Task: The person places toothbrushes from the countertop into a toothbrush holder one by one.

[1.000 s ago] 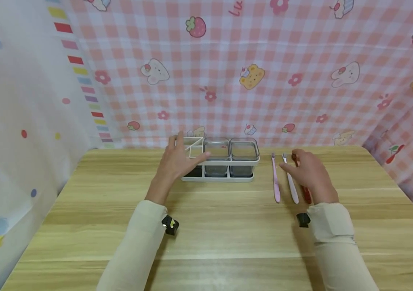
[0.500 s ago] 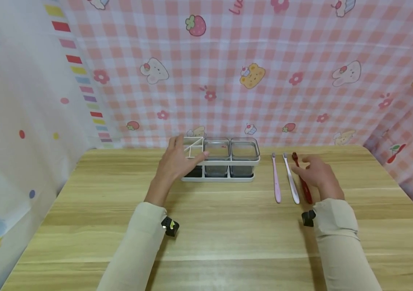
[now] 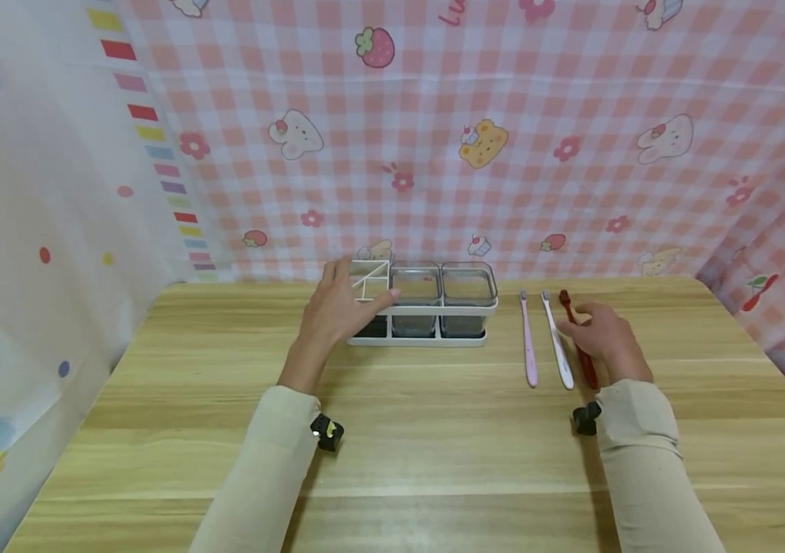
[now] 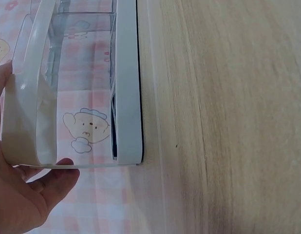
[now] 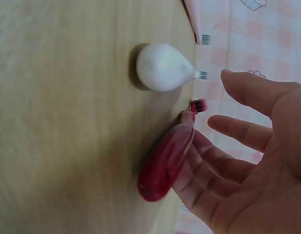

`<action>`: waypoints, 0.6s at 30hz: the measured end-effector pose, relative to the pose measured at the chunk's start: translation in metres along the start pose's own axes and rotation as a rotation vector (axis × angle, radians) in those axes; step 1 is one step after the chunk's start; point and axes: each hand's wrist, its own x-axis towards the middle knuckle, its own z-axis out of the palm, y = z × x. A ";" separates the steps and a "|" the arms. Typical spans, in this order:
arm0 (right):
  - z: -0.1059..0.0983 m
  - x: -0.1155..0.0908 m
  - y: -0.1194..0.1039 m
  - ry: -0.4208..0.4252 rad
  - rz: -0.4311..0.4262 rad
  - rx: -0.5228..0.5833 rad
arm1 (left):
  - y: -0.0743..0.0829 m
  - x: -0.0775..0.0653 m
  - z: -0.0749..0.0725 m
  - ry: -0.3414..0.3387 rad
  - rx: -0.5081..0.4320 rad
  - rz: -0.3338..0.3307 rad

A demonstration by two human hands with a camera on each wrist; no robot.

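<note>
A white toothbrush holder (image 3: 434, 310) stands at the back of the table, with two clear cups (image 3: 463, 326) and a divided section on its left. My left hand (image 3: 337, 307) grips its left end: thumb on the front rim, fingers round the side, as the left wrist view of the hand (image 4: 21, 202) shows. To the right lie a pink toothbrush (image 3: 529, 349), a white toothbrush (image 3: 561, 357) and a red toothbrush (image 3: 587, 365). My right hand (image 3: 607, 338) is at the red toothbrush (image 5: 162, 168), fingers extended along its far side, thumb well apart from it.
The wooden table (image 3: 462, 445) extends forward from the holder. A pink checked cloth (image 3: 427, 138) hangs right behind the table's back edge, and a pale cloth (image 3: 40, 192) covers the left side. Black wrist cameras (image 3: 326, 432) sit at both cuffs.
My right hand has shifted right, from over the white and red toothbrushes to the red one, uncovering its head. My left hand stays on the holder. The head view has turned slightly.
</note>
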 end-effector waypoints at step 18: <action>0.008 0.012 0.009 0.062 -0.030 -0.033 | 0.000 0.000 0.000 -0.011 0.002 -0.005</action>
